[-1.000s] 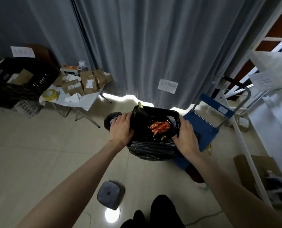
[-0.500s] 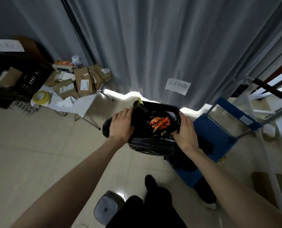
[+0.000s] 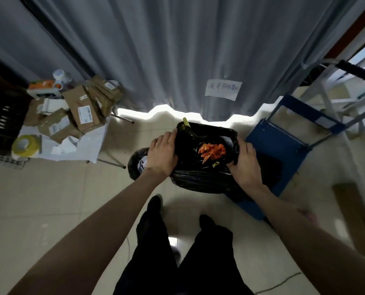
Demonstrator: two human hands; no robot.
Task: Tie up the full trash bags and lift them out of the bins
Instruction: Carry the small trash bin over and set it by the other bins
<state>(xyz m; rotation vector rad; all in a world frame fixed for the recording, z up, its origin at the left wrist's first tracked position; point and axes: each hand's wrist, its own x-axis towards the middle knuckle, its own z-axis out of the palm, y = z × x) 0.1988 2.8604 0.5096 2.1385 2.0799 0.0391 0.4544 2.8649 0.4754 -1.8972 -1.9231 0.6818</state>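
Two hands work at one black trash bag (image 3: 200, 182), which sits on the tiled floor (image 3: 49, 199) in front of the grey curtain (image 3: 177, 50), just left of a blue hand truck (image 3: 283, 145). The left hand (image 3: 162, 154) has its fingers curled over the bag's left rim and grips the plastic there. The right hand (image 3: 244, 160) does the same on the right rim, fingers wrapped round a gathered fold. The bag's mouth stands open between them. Inside it lies one clump of orange-red scraps (image 3: 212, 151), and one yellow-green piece (image 3: 185, 121) pokes up at the far rim. Whether a bin stands under the bag cannot be told.

A second black bag (image 3: 136, 161) lies just behind the left hand, touching the first, with crumpled white paper showing in its mouth.

To the far left a low surface (image 3: 88, 145) draped in white carries a pile of brown cardboard parcels (image 3: 83, 109), at least four with white labels, though the exact count cannot be told. One roll of yellow tape (image 3: 25, 145) sits near its left edge, and a white box with orange printing (image 3: 46, 88) lies at the far edge beside a white cup-like thing (image 3: 60, 74). One black crate (image 3: 1, 120) stands to the left of this.

One handwritten paper note (image 3: 223, 90) hangs on the curtain above the bag. A white metal frame (image 3: 336, 103) rises at the right. The person's two legs in dark trousers (image 3: 177, 262) show at the bottom.
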